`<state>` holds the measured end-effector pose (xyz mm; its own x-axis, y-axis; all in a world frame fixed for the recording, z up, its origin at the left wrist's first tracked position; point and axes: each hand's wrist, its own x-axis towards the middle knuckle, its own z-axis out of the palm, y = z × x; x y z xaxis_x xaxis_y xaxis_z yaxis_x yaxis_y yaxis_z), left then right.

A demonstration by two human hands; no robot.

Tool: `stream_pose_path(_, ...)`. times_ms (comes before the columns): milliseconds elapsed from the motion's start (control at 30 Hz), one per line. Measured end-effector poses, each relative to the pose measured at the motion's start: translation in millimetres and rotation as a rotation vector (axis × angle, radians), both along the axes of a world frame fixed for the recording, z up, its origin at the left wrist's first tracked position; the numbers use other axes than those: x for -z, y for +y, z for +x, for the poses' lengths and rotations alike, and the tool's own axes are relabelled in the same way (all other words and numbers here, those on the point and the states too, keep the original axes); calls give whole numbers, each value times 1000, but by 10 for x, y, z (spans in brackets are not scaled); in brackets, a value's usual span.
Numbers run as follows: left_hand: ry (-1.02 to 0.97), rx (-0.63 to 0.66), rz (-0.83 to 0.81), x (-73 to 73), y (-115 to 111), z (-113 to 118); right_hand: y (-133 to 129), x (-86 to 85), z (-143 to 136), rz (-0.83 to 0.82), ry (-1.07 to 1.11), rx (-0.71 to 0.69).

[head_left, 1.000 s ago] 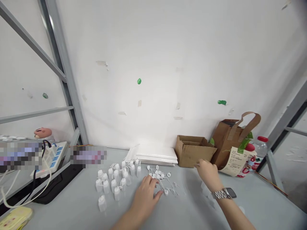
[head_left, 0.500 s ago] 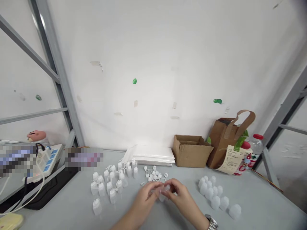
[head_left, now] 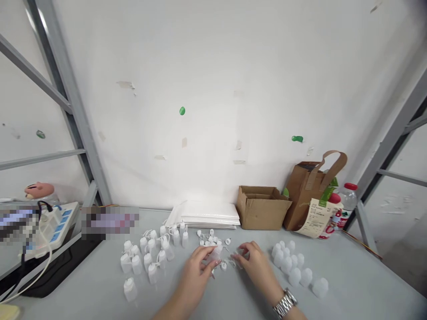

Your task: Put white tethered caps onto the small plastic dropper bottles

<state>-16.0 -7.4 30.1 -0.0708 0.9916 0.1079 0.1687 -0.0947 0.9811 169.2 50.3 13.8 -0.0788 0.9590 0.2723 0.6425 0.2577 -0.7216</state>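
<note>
In the head view, the left hand (head_left: 196, 272) has its thumb and fingers closed around a small translucent bottle (head_left: 217, 252), which sits between the fingertips over the middle of the grey bench (head_left: 213, 304). The right hand (head_left: 256, 266) is to the right of it, apart from the bottle, with its fingers curled beside some thin white straps (head_left: 233, 263); blur hides whether they are pinched on one. A white cap (head_left: 223, 266) lies just beside the left thumb, on the side toward the right hand, and a loose pile of caps (head_left: 208, 240) lies beyond the bottle, toward the back edge. Capped bottles (head_left: 152, 272) stand in a cluster on the left part of the bench, one nearer the front than the rest. Cloudy white bottles (head_left: 295, 276) form a slanting group on the right part, between the right hand and the right edge. Along the back edge are a stack of white packets (head_left: 208, 215), an open cardboard box (head_left: 263, 214) and, toward the back right corner, a brown paper bag (head_left: 298, 189). A metal watch (head_left: 285, 303) circles the right wrist.
</note>
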Motion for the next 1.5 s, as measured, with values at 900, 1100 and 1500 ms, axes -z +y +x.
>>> stream_pose_path(900, -25, 155, -74, 22, -60, 101, -290, -305, -275, -253, 809, -237)
stream_pose_path(1100, -8, 163, -21, -3, -76, 93, -317, -279, -305, -277, 909, -192)
stream_pose_path(1500, -110, 55, 8, -48, -66, 50, -369, -289, -303, -69, 768, -106)
